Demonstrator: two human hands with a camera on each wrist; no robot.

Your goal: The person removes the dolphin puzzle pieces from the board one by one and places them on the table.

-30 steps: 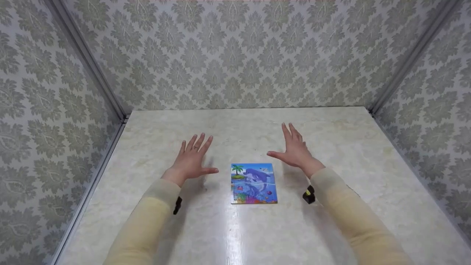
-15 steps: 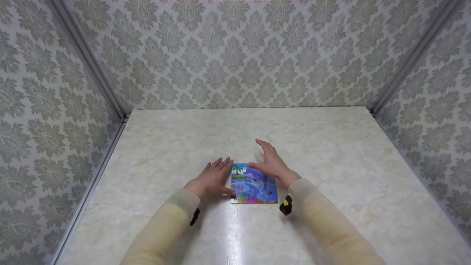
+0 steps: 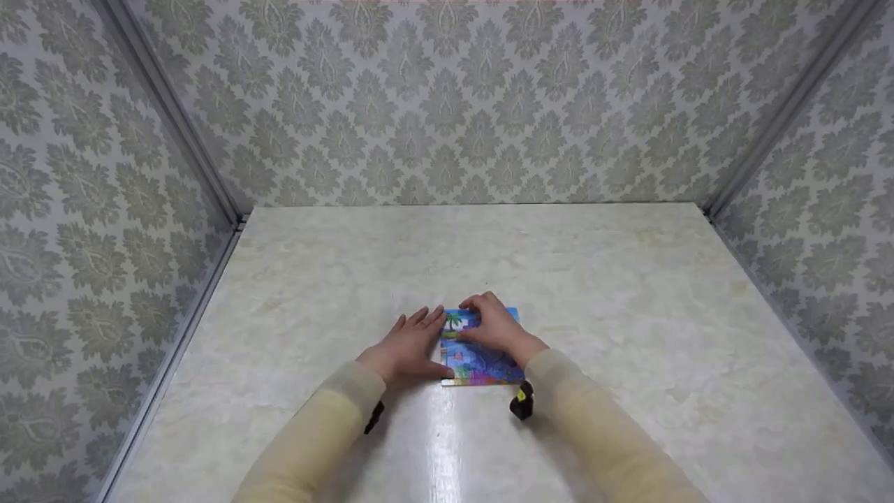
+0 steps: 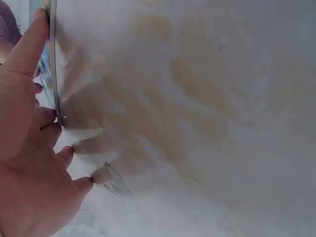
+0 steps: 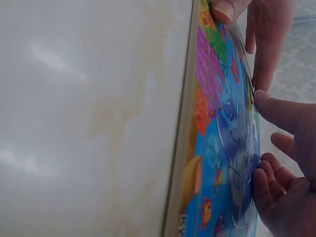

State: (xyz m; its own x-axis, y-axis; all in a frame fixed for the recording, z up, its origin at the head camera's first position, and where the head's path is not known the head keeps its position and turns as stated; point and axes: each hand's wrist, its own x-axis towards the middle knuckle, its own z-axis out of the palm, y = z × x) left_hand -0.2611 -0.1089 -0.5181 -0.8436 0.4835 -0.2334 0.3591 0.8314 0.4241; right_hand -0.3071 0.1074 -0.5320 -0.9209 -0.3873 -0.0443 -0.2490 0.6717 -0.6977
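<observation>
A dolphin jigsaw puzzle (image 3: pixel 482 374) lies flat in its thin tray, with piece lines showing in the right wrist view. My left hand (image 3: pixel 408 349) rests along its left side, fingers fairly straight, fingertips near the far left corner. The left thumb (image 4: pixel 30 42) presses on the near left corner. Over the upper part of the puzzle is my right hand (image 3: pixel 497 327), fingers bent down, with a gap between thumb and index finger beside the palm tree (image 3: pixel 454 320). The right thumb (image 5: pixel 274 109) touches the picture. Much of the dolphin is hidden under this hand.
The puzzle lies on a pale marbled table (image 3: pixel 314 279). Patterned panels (image 3: pixel 447 105) stand at the back and on both sides, joined by grey metal posts (image 3: pixel 171 112). A dark wrist device (image 3: pixel 522 402) hangs below the right sleeve.
Both hands have come in from either side to the puzzle. The left settled at its left edge, while the right lowered over the upper part and bent its fingers.
</observation>
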